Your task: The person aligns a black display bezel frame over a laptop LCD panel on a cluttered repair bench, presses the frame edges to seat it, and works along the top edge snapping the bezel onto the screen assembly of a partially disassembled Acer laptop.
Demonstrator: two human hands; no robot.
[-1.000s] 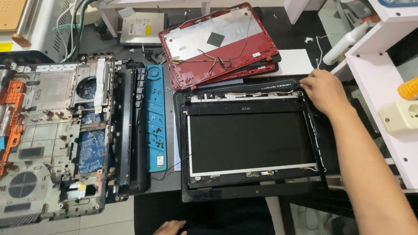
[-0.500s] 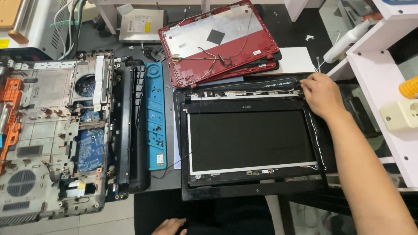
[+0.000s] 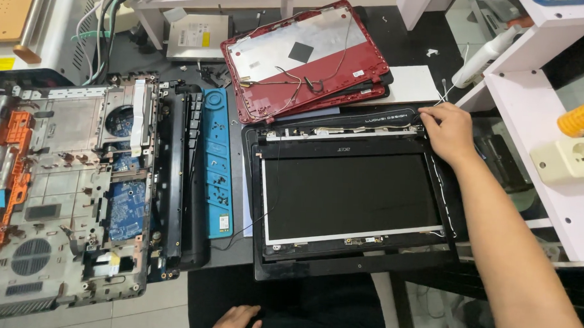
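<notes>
A black laptop screen assembly (image 3: 352, 198) lies flat in front of me, its bezel off and the dark panel exposed. My right hand (image 3: 447, 129) rests on its top right corner, fingers pinched on thin white cables (image 3: 444, 93) that stick up from the hinge area. My left hand (image 3: 236, 321) lies low at the frame's bottom edge on dark cloth, fingers apart and holding nothing. A red laptop lid (image 3: 305, 58) with loose wires lies inside-up just behind the screen assembly.
To the left lie an opened grey laptop base (image 3: 64, 195) with an orange part and blue board, a black keyboard strip (image 3: 175, 179) and a blue plastic strip (image 3: 215, 168). An optical drive (image 3: 196, 36) sits at the back. A white shelf (image 3: 545, 127) with a socket stands on the right.
My right hand has stayed at the top right corner of the screen assembly, shifting only slightly. My left hand has not moved.
</notes>
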